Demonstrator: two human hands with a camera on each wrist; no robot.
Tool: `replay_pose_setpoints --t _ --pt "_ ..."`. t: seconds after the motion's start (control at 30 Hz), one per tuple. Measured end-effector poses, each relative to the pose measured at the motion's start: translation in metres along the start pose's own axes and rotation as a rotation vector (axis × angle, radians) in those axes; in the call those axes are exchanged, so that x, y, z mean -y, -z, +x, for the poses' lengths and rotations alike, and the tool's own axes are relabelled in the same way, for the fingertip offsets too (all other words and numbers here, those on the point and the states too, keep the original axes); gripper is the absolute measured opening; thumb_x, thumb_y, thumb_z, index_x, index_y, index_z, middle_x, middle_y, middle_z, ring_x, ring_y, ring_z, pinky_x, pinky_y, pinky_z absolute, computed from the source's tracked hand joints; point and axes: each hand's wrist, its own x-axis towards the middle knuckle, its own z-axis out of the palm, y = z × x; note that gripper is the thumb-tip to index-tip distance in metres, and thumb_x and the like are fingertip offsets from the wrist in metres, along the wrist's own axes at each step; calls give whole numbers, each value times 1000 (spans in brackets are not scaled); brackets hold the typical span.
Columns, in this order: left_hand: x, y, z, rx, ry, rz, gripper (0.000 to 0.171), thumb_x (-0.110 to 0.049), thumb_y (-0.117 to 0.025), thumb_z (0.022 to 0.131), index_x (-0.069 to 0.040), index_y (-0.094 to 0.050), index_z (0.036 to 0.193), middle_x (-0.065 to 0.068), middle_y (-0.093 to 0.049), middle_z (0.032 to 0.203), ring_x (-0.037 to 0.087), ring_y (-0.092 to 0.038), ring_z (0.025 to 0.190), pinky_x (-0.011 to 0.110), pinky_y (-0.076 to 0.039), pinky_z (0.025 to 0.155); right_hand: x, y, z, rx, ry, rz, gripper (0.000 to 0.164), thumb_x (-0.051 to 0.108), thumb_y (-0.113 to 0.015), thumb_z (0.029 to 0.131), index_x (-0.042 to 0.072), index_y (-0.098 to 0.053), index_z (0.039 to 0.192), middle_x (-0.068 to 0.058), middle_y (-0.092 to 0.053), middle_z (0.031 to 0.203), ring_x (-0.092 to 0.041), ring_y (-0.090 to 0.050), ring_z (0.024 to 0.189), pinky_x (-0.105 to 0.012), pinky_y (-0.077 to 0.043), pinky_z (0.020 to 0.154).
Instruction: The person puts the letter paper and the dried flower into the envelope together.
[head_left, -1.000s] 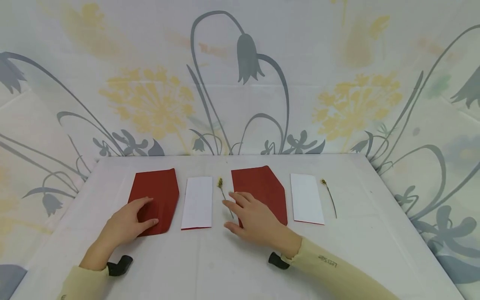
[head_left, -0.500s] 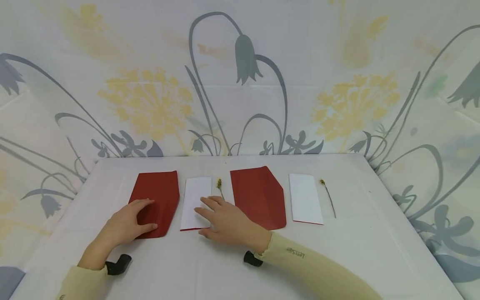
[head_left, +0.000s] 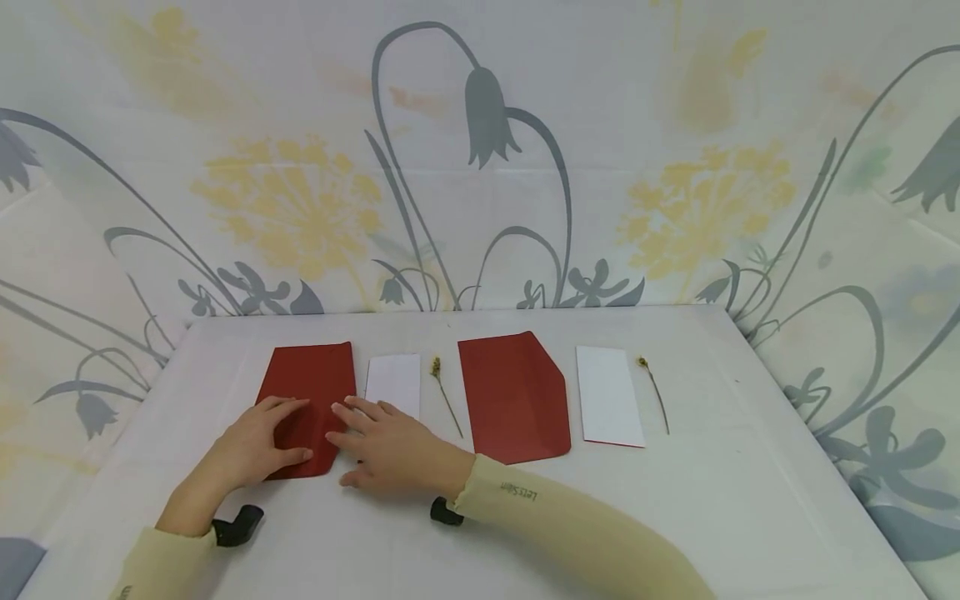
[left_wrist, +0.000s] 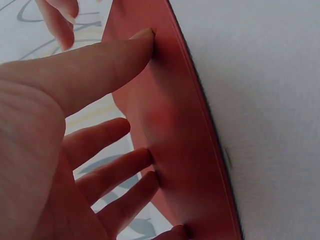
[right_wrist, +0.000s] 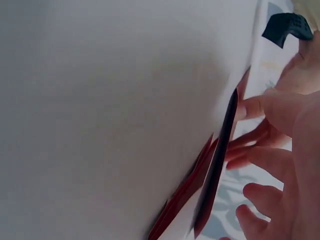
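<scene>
A red envelope (head_left: 315, 371) lies flat on the white table at left. My left hand (head_left: 251, 446) rests on its left part, thumb and fingertips touching the paper; the left wrist view shows the thumb (left_wrist: 115, 65) and spread fingers against the red surface. My right hand (head_left: 401, 450) hovers low at the envelope's right edge, fingers extended and loosely spread, nothing in its grasp. It covers the lower part of a white folded card (head_left: 393, 383). In the right wrist view, the right hand's fingers (right_wrist: 267, 197) show at the right, apart from the envelope's dark edge.
A dried yellow flower stem (head_left: 447, 402) lies right of the card. Beyond it are a second red envelope (head_left: 513, 400), a second white card (head_left: 609, 396) with a red lower edge, and another dried flower (head_left: 656, 396). A flower-patterned cloth (head_left: 465, 233) rises behind the table.
My right hand has moved left, from the second envelope across the flower and white card to the left envelope's edge. My left hand has stayed on the left envelope.
</scene>
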Motion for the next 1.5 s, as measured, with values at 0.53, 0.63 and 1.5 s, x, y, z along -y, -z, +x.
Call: replay_pose_setpoints --t 0.53,0.63,1.5 --pt "-2 2 3 7 -20 24 74 -31 -86 74 5 -56 131 27 -54 125 48 -51 113 66 -47 88 9 -7 18 161 -44 -5 64 65 -42 98 37 -33 154 10 -19 164 -12 -13 150 -41 -20 119" --pt "-3 3 4 9 -6 66 73 -33 -84 76 5 -56 131 27 -54 126 47 -52 114 66 -49 85 8 -7 20 177 -52 4 64 65 -43 97 39 -32 154 12 -17 164 -11 -12 150 -40 -21 119" --pt "-8 3 6 -45 -35 118 58 -22 -80 78 -2 -60 129 25 -51 131 49 -45 117 67 -52 75 13 -1 21 239 -93 82 64 64 -48 96 41 -32 153 14 -14 163 -8 -8 151 -37 -21 119"
